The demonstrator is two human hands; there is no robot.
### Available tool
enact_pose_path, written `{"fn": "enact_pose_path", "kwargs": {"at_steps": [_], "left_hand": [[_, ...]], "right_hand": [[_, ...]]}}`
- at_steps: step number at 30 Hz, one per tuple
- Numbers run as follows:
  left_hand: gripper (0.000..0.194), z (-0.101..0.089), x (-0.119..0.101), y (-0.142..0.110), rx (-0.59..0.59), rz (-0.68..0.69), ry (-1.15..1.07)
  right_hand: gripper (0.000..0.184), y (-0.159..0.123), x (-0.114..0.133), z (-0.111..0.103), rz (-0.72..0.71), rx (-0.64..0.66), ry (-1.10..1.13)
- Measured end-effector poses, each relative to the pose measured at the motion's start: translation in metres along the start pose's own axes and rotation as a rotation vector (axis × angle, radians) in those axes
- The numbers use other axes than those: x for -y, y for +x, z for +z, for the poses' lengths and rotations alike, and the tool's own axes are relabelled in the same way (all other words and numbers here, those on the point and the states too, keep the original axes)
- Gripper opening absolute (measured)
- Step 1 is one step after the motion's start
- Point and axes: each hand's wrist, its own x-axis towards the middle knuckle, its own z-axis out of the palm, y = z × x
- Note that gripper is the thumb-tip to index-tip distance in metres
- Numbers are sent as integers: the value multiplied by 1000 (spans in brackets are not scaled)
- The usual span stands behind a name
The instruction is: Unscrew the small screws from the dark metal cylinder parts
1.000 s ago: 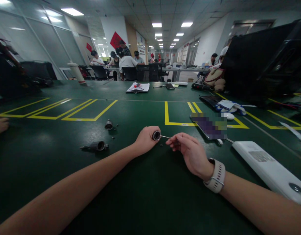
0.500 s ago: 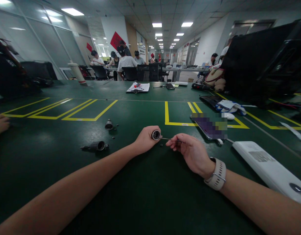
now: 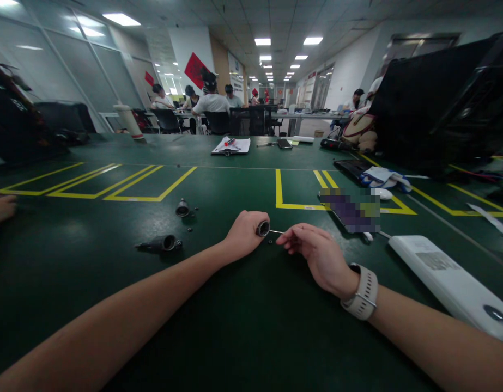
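My left hand [image 3: 247, 233] is closed around a dark cylindrical metal part [image 3: 263, 228], its hollow open end showing. My right hand [image 3: 310, 253], with a pale watch strap at the wrist, pinches a thin metal rod [image 3: 277, 232]. The rod's far tip is close to the rim of the cylinder; I cannot tell whether it touches. On the table just below lies a tiny dark nut-like piece [image 3: 270, 242]. To the left are a cup-shaped metal part [image 3: 182, 207] and a tapered dark metal housing [image 3: 163, 244] lying on its side, with several tiny pieces around them.
Yellow tape outlines mark the green table [image 3: 235, 188]. On the right lie a phone [image 3: 349, 211], a white power bank [image 3: 447, 277] and a cloth [image 3: 386, 178]. A clipboard [image 3: 230, 146] sits farther back. Another person's hand [image 3: 1, 208] rests at the left edge.
The cylindrical part in my left hand has turned and shifted slightly right. The rod shows brighter, and my right hand has barely moved. A person in the background has shifted.
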Motion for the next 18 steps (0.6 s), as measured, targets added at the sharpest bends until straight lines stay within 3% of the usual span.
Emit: {"fn": "enact_pose_path", "kwargs": {"at_steps": [7,13,18], "left_hand": [[10,1,3,-1,-20,-11,-280],[9,2,4,0,-9,-19,-61],[8,1,3,0,3,-3,21]], "right_hand": [[19,4,0,-5,43,21,170],[18,-2,0,2,-36,-21,3],[19,1,3,2,24,5,8]]}}
